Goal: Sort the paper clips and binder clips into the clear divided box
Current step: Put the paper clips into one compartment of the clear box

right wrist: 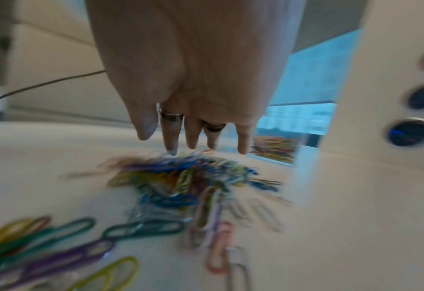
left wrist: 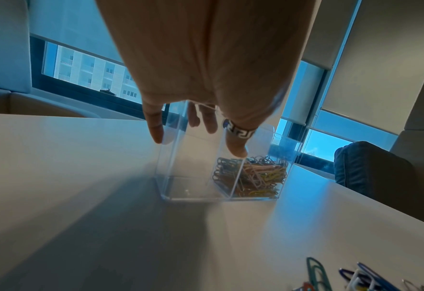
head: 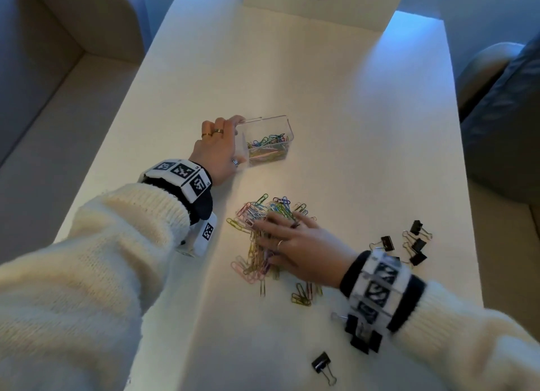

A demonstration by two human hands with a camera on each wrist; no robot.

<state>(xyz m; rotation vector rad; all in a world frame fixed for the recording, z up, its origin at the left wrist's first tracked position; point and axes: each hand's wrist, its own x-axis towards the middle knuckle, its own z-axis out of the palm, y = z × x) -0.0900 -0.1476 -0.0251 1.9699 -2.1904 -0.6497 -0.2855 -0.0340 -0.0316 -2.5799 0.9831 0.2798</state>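
The clear divided box (head: 273, 127) stands on the white table (head: 350, 113) left of centre. My left hand (head: 220, 145) grips its left end, thumb (left wrist: 238, 145) on the near wall and fingers (left wrist: 156, 128) over the far side. Coloured paper clips (left wrist: 258, 177) fill the box's right compartment; the left one looks bare. A loose pile of paper clips (head: 257, 215) lies nearer to me. My right hand (head: 295, 241) lies flat on that pile with straight fingers (right wrist: 171, 141); this view is blurred. Black binder clips (head: 415, 241) sit to the right, and one binder clip (head: 321, 363) lies near the front edge.
A white raised block (head: 321, 2) with dark round sockets (right wrist: 409, 133) stands at the table's far end. A pale sofa (head: 43, 83) runs along the left and a dark cushion (head: 502, 113) sits at the right. The table's long edges are close on both sides.
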